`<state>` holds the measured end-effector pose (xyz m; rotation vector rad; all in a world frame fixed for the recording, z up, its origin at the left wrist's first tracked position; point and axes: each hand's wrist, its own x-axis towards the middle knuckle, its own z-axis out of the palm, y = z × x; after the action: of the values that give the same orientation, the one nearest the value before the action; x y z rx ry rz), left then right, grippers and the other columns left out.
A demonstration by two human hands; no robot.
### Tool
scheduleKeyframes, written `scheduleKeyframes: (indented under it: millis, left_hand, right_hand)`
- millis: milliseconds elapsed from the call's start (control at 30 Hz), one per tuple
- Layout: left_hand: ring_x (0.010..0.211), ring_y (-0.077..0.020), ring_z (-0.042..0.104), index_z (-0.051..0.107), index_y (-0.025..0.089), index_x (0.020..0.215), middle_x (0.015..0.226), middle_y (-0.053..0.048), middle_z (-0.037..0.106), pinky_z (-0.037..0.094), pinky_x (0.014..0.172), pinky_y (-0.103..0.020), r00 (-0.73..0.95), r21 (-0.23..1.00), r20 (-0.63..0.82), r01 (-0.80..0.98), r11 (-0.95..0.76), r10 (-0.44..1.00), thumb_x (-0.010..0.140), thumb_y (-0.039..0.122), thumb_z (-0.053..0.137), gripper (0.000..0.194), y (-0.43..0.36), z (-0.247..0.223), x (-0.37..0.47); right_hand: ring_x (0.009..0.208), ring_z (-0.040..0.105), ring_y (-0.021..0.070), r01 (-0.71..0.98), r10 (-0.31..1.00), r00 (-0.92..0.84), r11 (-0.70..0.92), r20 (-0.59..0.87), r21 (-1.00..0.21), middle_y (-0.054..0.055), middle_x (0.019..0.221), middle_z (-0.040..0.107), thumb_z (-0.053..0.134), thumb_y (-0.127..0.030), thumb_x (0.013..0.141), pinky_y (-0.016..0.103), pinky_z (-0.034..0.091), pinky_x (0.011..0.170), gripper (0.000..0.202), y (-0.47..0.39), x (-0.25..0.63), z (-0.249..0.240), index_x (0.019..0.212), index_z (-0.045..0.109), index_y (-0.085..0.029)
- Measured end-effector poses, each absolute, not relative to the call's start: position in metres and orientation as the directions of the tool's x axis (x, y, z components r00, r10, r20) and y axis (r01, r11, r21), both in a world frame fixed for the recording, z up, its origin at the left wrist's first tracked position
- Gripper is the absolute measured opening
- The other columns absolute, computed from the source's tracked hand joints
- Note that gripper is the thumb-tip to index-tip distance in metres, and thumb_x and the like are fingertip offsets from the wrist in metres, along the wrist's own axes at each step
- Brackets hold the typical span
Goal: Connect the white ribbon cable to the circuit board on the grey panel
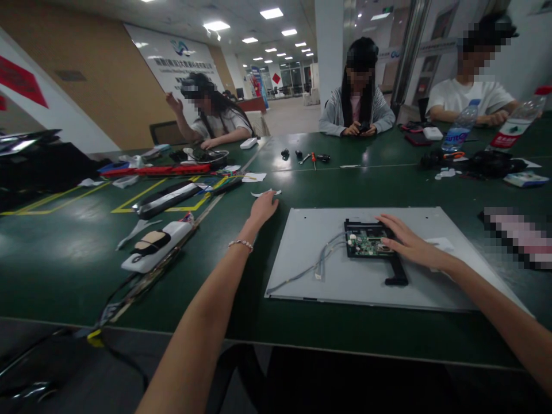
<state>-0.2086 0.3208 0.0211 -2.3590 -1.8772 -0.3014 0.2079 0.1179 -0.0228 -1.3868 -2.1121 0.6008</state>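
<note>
My right hand (401, 238) rests with its fingers spread on the right part of a black frame (397, 269) that carries a green circuit board (366, 244). The frame lies on a light grey panel (302, 241), and grey cables (330, 251) run from the board to the panel's left side. My left hand (264, 208) reaches out on the table left of the panel, at a small white strip (260, 194). Its fingers are bent together at the strip, and their tips are partly hidden.
Screwdriver (314, 160) and small tools lie behind the panel. A white power strip (159, 246), cables and a black pouch (166, 198) are at left. Bottles (461, 125) stand at back right. Three people sit across the green table (245, 313).
</note>
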Motion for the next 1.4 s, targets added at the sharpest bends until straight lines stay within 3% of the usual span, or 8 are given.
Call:
scheduleKeyframes:
  millis: [133, 400, 567, 700, 867, 1033, 1267, 1400]
  left_hand:
    - [0.121, -0.0237, 0.056, 0.057, 0.013, 0.128, 0.130, -0.014, 0.062, 0.041, 0.104, -0.033, 0.215, 0.018, 0.174, 0.975, -0.221, 0.961, 0.094, 0.024, 0.043, 0.039, 0.344, 0.019, -0.194]
    - [0.108, -0.0288, 0.063, 0.067, 0.012, 0.111, 0.113, -0.019, 0.068, 0.049, 0.088, -0.037, -0.002, 0.008, 0.231, 1.000, 0.000, 0.973, 0.093, 0.019, 0.038, 0.035, 0.357, 0.018, -0.160]
    - [0.105, -0.0320, 0.065, 0.070, 0.008, 0.105, 0.108, -0.024, 0.068, 0.050, 0.085, -0.039, 0.004, -0.036, 0.251, 0.999, 0.005, 0.968, 0.090, 0.010, 0.036, 0.037, 0.354, 0.023, -0.160]
    - [0.104, -0.0323, 0.066, 0.070, 0.010, 0.108, 0.107, -0.022, 0.069, 0.050, 0.086, -0.040, 0.005, -0.005, 0.286, 1.000, -0.004, 0.958, 0.092, 0.012, 0.035, 0.038, 0.344, 0.027, -0.161]
    - [0.104, -0.0290, 0.066, 0.069, 0.016, 0.115, 0.109, -0.015, 0.071, 0.049, 0.089, -0.038, 0.125, 0.043, 0.342, 0.988, -0.149, 0.931, 0.096, 0.021, 0.037, 0.037, 0.311, 0.035, -0.139]
    - [0.096, -0.0264, 0.069, 0.072, 0.019, 0.108, 0.101, -0.010, 0.074, 0.050, 0.089, -0.036, 0.304, 0.117, 0.341, 0.925, -0.361, 0.889, 0.095, 0.022, 0.043, 0.032, 0.263, 0.049, -0.097]
    - [0.088, -0.0158, 0.069, 0.071, 0.016, 0.103, 0.099, -0.005, 0.075, 0.054, 0.083, -0.025, 0.460, 0.457, 0.424, 0.635, -0.623, 0.780, 0.084, 0.007, 0.054, 0.027, 0.210, 0.057, -0.060]
    - [0.087, -0.0143, 0.070, 0.070, 0.016, 0.103, 0.100, -0.004, 0.074, 0.055, 0.085, -0.027, 0.420, 0.525, 0.491, 0.556, -0.645, 0.763, 0.083, 0.005, 0.055, 0.027, 0.184, 0.047, -0.046]
  right_hand:
    - [0.146, 0.027, 0.0316, 0.658, 0.923, -0.299, 0.382, 0.240, -0.649, 0.007, 0.156, 0.031, 0.038, -0.059, 0.096, 0.056, 0.022, 0.120, 0.061, 0.116, 0.204, -0.020, 0.151, 0.026, -0.036]
    - [0.145, 0.030, 0.0292, 0.627, 0.922, -0.276, 0.386, 0.270, -0.677, 0.005, 0.155, 0.034, 0.038, -0.055, 0.097, 0.055, 0.023, 0.120, 0.059, 0.118, 0.203, -0.019, 0.152, 0.024, -0.037]
    - [0.144, 0.032, 0.0281, 0.633, 0.929, -0.262, 0.371, 0.263, -0.679, 0.007, 0.154, 0.036, 0.039, -0.055, 0.097, 0.052, 0.024, 0.120, 0.059, 0.118, 0.203, -0.019, 0.151, 0.026, -0.034]
    - [0.143, 0.033, 0.0289, 0.624, 0.934, -0.238, 0.358, 0.267, -0.695, 0.008, 0.153, 0.038, 0.038, -0.055, 0.097, 0.054, 0.025, 0.119, 0.059, 0.118, 0.202, -0.017, 0.151, 0.028, -0.034]
    - [0.143, 0.034, 0.0284, 0.627, 0.937, -0.225, 0.349, 0.266, -0.697, 0.008, 0.153, 0.039, 0.037, -0.056, 0.097, 0.052, 0.025, 0.119, 0.058, 0.119, 0.203, -0.019, 0.150, 0.030, -0.032]
    - [0.142, 0.036, 0.0282, 0.630, 0.931, -0.229, 0.364, 0.284, -0.686, 0.008, 0.152, 0.041, 0.039, -0.056, 0.097, 0.052, 0.026, 0.119, 0.059, 0.120, 0.205, -0.022, 0.150, 0.032, -0.031]
    - [0.137, 0.042, 0.0285, 0.639, 0.913, -0.198, 0.397, 0.358, -0.659, 0.010, 0.147, 0.047, 0.042, -0.053, 0.097, 0.050, 0.033, 0.115, 0.056, 0.120, 0.206, -0.024, 0.147, 0.039, -0.028]
    - [0.133, 0.047, 0.0275, 0.662, 0.870, -0.192, 0.456, 0.453, -0.595, 0.011, 0.144, 0.052, 0.046, -0.046, 0.096, 0.049, 0.036, 0.113, 0.052, 0.120, 0.207, -0.020, 0.144, 0.044, -0.026]
